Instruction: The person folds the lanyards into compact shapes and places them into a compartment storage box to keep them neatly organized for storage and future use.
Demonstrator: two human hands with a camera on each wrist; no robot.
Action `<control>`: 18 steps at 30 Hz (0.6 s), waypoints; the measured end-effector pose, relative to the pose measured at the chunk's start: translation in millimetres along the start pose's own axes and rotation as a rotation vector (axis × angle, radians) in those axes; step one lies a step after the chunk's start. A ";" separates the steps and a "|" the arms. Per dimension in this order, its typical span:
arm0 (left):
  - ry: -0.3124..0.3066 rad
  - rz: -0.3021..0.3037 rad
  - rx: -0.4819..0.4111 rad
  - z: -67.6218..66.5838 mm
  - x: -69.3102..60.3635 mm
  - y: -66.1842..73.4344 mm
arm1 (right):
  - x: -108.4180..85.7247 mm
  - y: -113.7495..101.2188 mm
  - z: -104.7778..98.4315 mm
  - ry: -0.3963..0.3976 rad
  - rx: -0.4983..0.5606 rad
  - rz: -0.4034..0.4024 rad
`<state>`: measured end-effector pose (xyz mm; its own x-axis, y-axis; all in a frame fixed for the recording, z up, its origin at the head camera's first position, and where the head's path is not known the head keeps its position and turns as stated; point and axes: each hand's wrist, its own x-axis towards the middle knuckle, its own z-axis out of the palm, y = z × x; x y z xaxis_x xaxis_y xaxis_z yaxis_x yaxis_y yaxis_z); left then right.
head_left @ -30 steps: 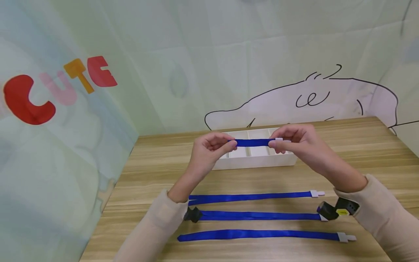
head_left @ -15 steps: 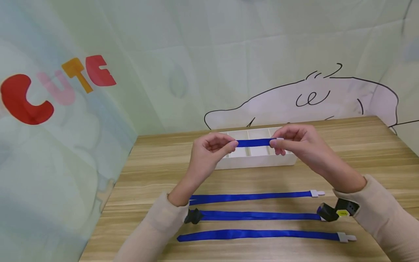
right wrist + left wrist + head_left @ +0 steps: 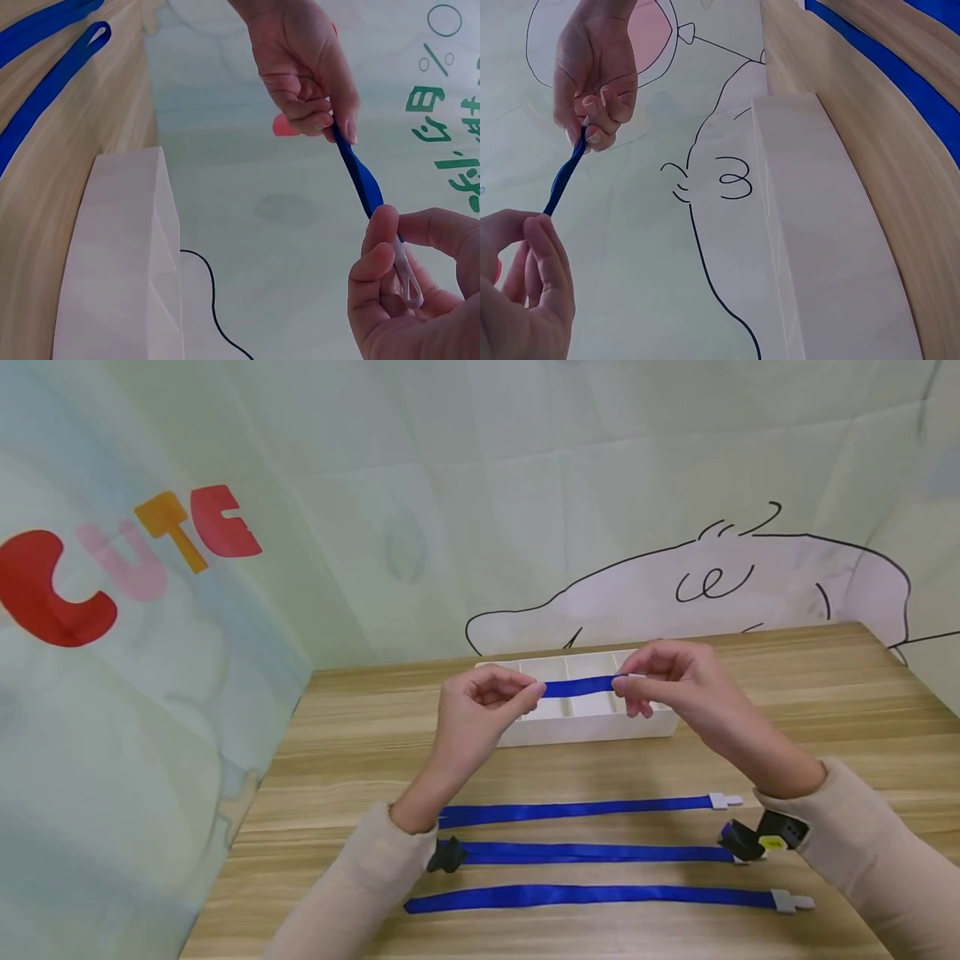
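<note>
Between my two hands a folded blue lanyard (image 3: 577, 687) is stretched, held above the white compartment box (image 3: 592, 728). My left hand (image 3: 480, 714) pinches its left end between thumb and fingers. At the other end, my right hand (image 3: 678, 681) pinches the band beside its white plastic clip (image 3: 407, 274), which shows under the fingers in the right wrist view. The strip bows a little in the middle. Three more blue lanyards lie on the table nearer to me: a far one (image 3: 570, 812), a middle one (image 3: 600, 853) and a near one (image 3: 592, 897).
The box stands at the back of the wooden table (image 3: 360, 718), close to a printed cloth wall (image 3: 420, 527). White dividers split it into several compartments. Black wrist cameras hang below both cuffs, over the lanyards' ends.
The hands have come slightly closer, so the blue strip between them is a little shorter and less straight. The white clip shows less in the head view. The lanyards on the table stay put.
</note>
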<state>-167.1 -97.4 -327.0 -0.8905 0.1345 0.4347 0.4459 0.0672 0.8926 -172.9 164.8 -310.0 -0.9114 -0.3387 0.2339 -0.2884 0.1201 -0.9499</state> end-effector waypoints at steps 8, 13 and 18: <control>0.027 0.025 0.003 3.5 1.2 0.2 | 2.1 0.0 5.6 0.017 0.101 0.049; 0.045 0.032 -0.011 5.4 0.5 0.1 | 2.4 1.4 9.5 0.037 0.159 0.058; 0.037 0.020 0.005 6.2 -0.3 -0.3 | 2.2 1.8 12.0 0.040 0.210 0.069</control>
<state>-166.4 -91.4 -328.1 -0.8842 0.0995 0.4564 0.4637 0.0703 0.8832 -172.0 153.0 -313.7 -0.9390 -0.2985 0.1706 -0.1609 -0.0568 -0.9853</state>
